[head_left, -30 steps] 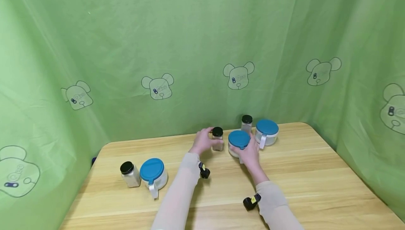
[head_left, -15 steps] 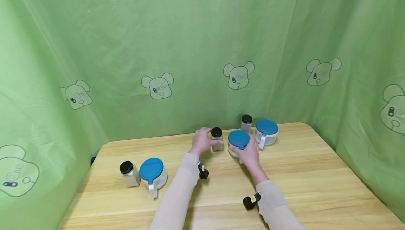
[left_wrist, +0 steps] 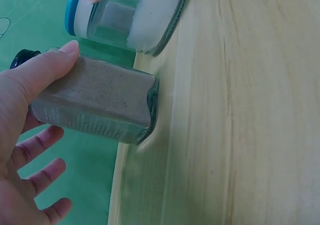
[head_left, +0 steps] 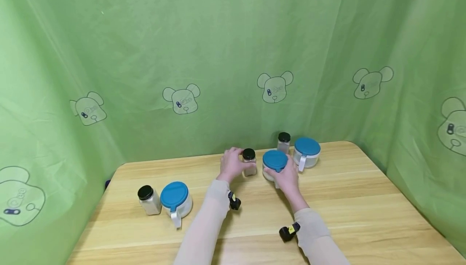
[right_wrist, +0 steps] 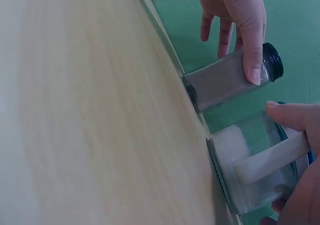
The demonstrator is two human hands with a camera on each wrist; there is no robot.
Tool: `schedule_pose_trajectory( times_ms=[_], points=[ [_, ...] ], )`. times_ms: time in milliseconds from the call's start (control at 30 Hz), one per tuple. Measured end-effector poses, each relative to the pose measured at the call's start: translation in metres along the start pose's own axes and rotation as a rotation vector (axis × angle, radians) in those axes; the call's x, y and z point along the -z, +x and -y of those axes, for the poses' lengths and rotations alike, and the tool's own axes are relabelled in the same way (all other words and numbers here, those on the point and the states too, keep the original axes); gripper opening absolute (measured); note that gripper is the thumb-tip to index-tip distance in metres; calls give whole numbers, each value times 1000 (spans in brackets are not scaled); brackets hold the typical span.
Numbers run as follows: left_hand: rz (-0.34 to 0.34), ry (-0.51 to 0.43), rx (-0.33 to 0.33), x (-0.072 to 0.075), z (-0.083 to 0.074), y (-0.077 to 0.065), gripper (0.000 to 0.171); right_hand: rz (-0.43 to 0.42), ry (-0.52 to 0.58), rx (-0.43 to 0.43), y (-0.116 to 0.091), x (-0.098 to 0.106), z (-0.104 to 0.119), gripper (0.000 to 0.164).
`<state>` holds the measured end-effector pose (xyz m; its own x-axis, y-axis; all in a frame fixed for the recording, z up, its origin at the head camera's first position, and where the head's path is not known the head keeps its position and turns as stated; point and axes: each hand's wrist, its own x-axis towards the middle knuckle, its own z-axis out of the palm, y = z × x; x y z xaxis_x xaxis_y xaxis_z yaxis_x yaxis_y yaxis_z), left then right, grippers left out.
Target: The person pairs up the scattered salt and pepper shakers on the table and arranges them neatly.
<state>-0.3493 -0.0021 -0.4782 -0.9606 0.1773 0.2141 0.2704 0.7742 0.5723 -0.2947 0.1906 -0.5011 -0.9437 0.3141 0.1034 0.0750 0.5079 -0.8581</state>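
Note:
My left hand (head_left: pixel 231 164) pinches a square glass spice jar (left_wrist: pixel 100 95) with a black lid, thumb on one side; its other fingers are spread apart in the left wrist view. The jar holds grey-brown powder and stands upright on the table. Just to its right, my right hand (head_left: pixel 287 177) grips a round glass seasoning pot (head_left: pixel 274 161) around its blue lid and upper side. White grains fill part of the pot, and its white handle (right_wrist: pixel 272 160) shows in the right wrist view. The two containers stand a small gap apart.
Behind the gripped pot stand another black-lidded jar (head_left: pixel 283 143) and a blue-lidded pot (head_left: pixel 307 152). At the left of the wooden table (head_left: pixel 364 200) are a black-lidded jar (head_left: pixel 151 205) and a blue-lidded pot (head_left: pixel 176 198). A green curtain (head_left: pixel 225 34) hangs behind the table.
The spice jar in my left hand has shifted very slightly left and towards me. My right hand and its seasoning pot have stayed in place.

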Motion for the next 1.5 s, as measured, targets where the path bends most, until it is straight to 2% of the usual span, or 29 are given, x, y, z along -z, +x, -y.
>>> schedule_pose_trajectory(
  times_ms=[267,567,900,1500],
  points=[
    [-21,2,1,1,0,-7,79,-6,15,4,-1,2,0,97],
    [-75,-56,1,8,1,-14,79,-15,12,41,-1,3,0,96],
    [-96,-85,25,13,3,-17,80,-40,12,53,-2,5,3,95],
    [-145,-90,22,26,4,-32,78,-32,20,78,-4,11,14,93]
  ],
)
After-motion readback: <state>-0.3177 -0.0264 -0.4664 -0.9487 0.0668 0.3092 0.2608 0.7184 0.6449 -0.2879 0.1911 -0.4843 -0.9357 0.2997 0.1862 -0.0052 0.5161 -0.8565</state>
